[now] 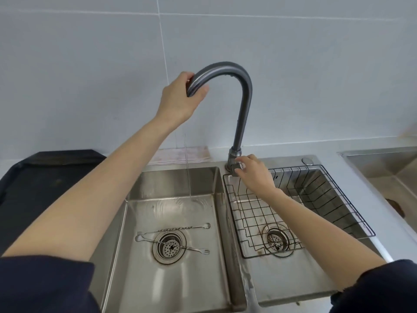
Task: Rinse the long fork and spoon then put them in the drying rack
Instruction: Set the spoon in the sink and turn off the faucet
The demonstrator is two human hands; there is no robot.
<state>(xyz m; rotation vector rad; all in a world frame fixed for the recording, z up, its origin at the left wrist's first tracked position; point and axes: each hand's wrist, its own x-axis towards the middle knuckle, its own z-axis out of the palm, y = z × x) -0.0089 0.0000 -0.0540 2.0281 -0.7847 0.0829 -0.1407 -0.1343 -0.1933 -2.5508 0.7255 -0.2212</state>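
Observation:
Two long thin metal utensils lie on the floor of the left sink basin (135, 256). The long spoon (178, 228) lies just behind the drain, and the long fork (194, 249) crosses the drain with its tines to the right. My left hand (180, 98) grips the spout end of the grey gooseneck faucet (243, 91). A thin stream of water (187, 172) falls from it into the left basin. My right hand (252, 171) holds the faucet handle (237, 166) at the base. The black wire drying rack (338, 199) sits in the right basin and holds nothing.
A dark stovetop (45, 177) lies left of the sink. A folded cloth (180, 155) rests behind the left basin. Another steel basin (388, 168) is at the far right. Tiled wall stands behind.

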